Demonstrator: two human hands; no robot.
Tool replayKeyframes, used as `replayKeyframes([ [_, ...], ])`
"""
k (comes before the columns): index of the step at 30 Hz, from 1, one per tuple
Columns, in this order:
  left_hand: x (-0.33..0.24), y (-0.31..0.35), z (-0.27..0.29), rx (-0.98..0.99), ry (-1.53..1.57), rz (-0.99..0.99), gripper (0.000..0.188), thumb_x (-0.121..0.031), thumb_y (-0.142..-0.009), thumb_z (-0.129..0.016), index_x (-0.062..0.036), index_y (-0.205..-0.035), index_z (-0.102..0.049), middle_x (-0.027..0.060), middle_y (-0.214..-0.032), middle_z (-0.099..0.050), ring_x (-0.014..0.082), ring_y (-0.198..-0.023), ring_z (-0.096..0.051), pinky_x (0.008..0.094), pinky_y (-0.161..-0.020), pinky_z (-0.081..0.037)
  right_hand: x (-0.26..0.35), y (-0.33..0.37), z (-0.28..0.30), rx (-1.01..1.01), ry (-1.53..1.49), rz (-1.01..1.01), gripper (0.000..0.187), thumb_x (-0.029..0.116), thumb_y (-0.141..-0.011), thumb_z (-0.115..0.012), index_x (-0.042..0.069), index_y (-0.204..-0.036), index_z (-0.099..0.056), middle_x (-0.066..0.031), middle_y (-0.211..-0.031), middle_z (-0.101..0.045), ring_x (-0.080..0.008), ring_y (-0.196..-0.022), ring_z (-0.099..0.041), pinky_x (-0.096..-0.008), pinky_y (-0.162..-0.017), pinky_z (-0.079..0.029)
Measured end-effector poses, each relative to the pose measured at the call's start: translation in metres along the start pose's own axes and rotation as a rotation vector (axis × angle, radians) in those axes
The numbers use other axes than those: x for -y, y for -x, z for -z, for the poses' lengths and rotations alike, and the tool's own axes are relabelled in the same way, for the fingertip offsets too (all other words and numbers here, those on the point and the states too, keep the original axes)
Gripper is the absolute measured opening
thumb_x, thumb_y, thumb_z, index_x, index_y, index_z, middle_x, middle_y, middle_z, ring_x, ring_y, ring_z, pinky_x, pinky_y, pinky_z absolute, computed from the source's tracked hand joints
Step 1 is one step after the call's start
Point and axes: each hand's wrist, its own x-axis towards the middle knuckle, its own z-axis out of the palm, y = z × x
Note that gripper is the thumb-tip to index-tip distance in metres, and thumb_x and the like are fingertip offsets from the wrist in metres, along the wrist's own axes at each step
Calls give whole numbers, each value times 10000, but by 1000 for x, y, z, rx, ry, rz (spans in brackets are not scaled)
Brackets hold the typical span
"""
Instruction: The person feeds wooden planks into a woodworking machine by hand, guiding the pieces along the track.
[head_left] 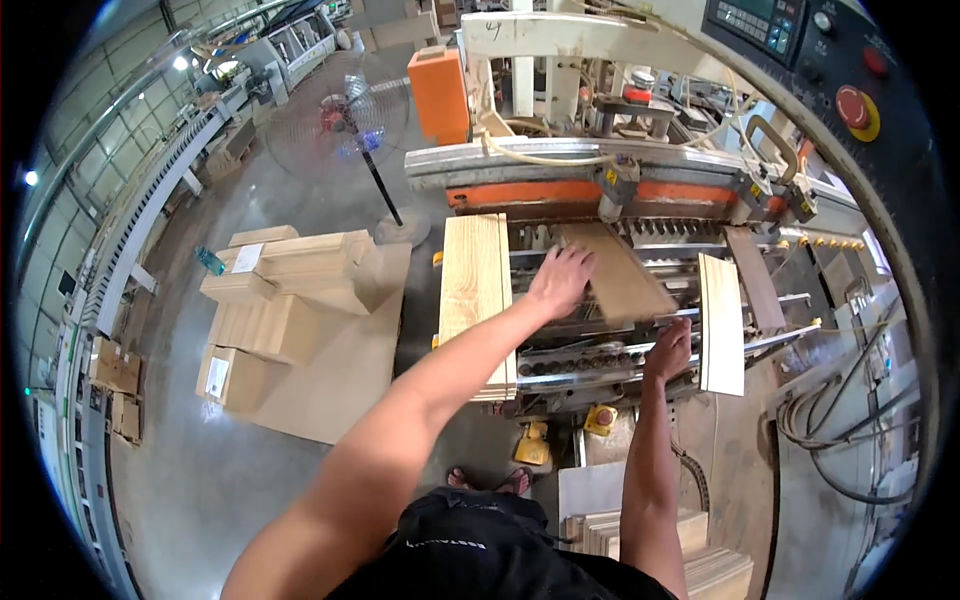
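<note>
A flat brown wooden board [618,272] lies slanted and slightly blurred over the machine's metal rails. My left hand [565,278] grips its left edge, with the fingers reaching onto the upper face. Just below the board's near right corner is my right hand [670,350], its fingers curled; whether anything is in them is hidden. To the right of that hand a pale board [721,325] stretches across the rails, and a narrower brown board [755,277] lies beyond it. A stack of light wood-grain boards [474,275] rests left of my left hand.
A clamping beam [640,190] with an orange strip spans the far side. The control panel [850,85] with a red stop button hangs at upper right. Board stacks [290,275] sit on a brown sheet [350,370] at left, near a standing fan [345,110]. More boards [715,575] lie below my right forearm.
</note>
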Motion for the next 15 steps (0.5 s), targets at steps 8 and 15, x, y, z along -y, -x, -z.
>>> replayKeyframes([
  [8, -38, -27, 86, -170, 821, 120, 348, -251, -901, -556, 27, -1109, -570, 189, -949, -676, 360, -868, -663, 416, -733, -502, 0, 1, 0, -22, 143, 109, 593, 534, -979, -285, 81, -888, -656, -69, -615, -594, -269, -588, -570, -413, -586, -409],
  [15, -32, -6, 14, -277, 1564, 590, 355, -303, -941, -531, 15, -1090, -585, 61, -890, -636, 113, -773, -579, 286, -662, -474, -11, 0, -3, 32, 70, 50, 542, 497, -979, -313, 94, -943, -673, -29, -581, -588, -195, -576, -572, -367, -582, -417],
])
